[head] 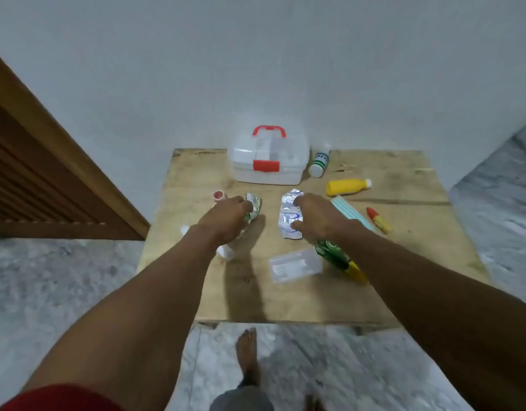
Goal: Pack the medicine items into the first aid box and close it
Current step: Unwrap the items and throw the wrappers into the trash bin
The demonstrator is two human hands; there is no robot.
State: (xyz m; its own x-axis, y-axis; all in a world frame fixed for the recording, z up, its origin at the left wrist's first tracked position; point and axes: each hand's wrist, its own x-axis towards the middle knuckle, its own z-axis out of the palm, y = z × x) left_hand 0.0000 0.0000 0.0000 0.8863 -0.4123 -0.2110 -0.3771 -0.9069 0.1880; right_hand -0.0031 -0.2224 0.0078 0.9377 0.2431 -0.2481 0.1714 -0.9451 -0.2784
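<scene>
— Grip on the left side, what do you see?
— The left hand (226, 216) has its fingers curled round a green-and-silver blister strip (253, 207), knuckles up, with the foil poking out past the fingertips.
— And the other?
— The right hand (313, 216) pinches a silver blister strip (289, 215) by its right edge, forefinger near the top and thumb near the bottom. The two strips are near each other but not touching. Whether either clears the wood, I can't tell from here.
— Where's the box?
— The first aid box (270, 161) stands at the far edge of the wooden table (404, 179), by the wall, beyond both hands. Its lid is down, with the red latch (266, 165) at the front and the red handle (269, 130) upright on top.
— The rest?
— Just right of the box a green-labelled white bottle (319, 163) lies on its side. Nearer, a yellow bottle (346, 186) lies flat too. Right of the right hand is a stack of teal face masks (349, 210), then a red-and-yellow tube (378, 221). A green-and-yellow pack (337, 256) shows under the right forearm, with a clear plastic packet (295, 264) beside it. On the left, a pink tape roll (218, 195) sits just beyond the left hand, and a plain white bottle (226, 252) is partly hidden beneath that wrist.
— And around the table?
— A bare foot (247, 354) on grey marble floor, and a brown slatted door (33, 173) to the left.
</scene>
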